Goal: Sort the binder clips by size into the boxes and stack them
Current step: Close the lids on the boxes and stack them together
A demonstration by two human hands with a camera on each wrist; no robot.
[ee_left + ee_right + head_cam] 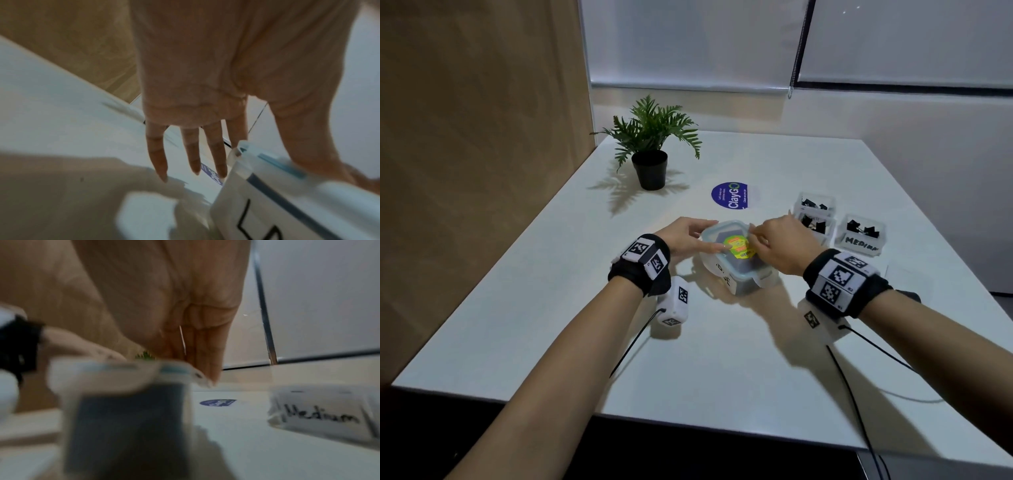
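Note:
A clear box (743,279) with a blue-sealed lid (722,233) and a green-yellow sticker stands mid-table; dark contents show through its wall. Its label, partly hidden, begins "LA" (246,217). My left hand (685,236) lies at the lid's left edge, thumb pressing on the lid, fingers (193,154) straight past the far corner. My right hand (777,243) rests on the lid's right side, straight fingertips (207,369) touching a corner flap. To the right stand a "Medium" box (861,240) and two smaller boxes (815,214), all open and holding black binder clips.
A potted plant (650,150) stands at the back left, and a round blue sticker (729,195) lies behind the lidded box. Black cables (859,394) trail from my wrists over the table's front edge. A brown wall borders the table on the left.

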